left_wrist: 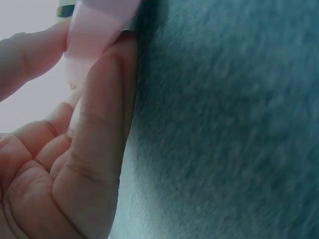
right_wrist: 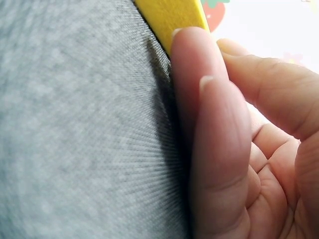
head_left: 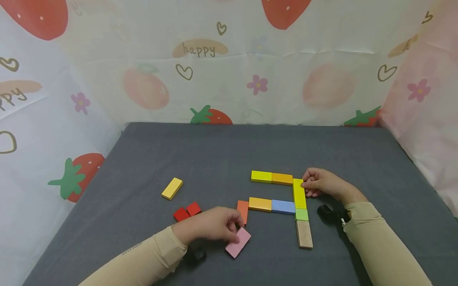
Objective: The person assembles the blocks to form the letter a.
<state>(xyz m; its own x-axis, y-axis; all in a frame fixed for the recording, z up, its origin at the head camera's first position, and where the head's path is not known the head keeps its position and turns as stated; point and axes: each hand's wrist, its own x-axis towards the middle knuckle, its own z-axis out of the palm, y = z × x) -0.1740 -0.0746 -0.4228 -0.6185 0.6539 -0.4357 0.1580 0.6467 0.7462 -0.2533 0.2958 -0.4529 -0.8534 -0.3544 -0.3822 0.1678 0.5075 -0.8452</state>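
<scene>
My left hand [head_left: 218,224] pinches a pink block [head_left: 238,243] between thumb and fingers, just above or on the cloth; the left wrist view shows the pink block [left_wrist: 94,32] blurred at the fingertips. An orange-red block [head_left: 242,211] lies right beyond that hand. On the right, my right hand [head_left: 327,184] touches the right edge of a long yellow block [head_left: 299,193] with its fingertips. The right wrist view has fingers against the yellow block [right_wrist: 174,20]. Along this block's line lie a green block [head_left: 301,215] and a plain wooden block [head_left: 304,235].
A blue block [head_left: 283,207] and a yellow-orange block [head_left: 260,204] form a row leftward. Above lie a yellow block [head_left: 261,176] and an orange block [head_left: 282,179]. Two red blocks [head_left: 181,214] and a separate yellow block [head_left: 172,188] lie left on the grey cloth [head_left: 143,159].
</scene>
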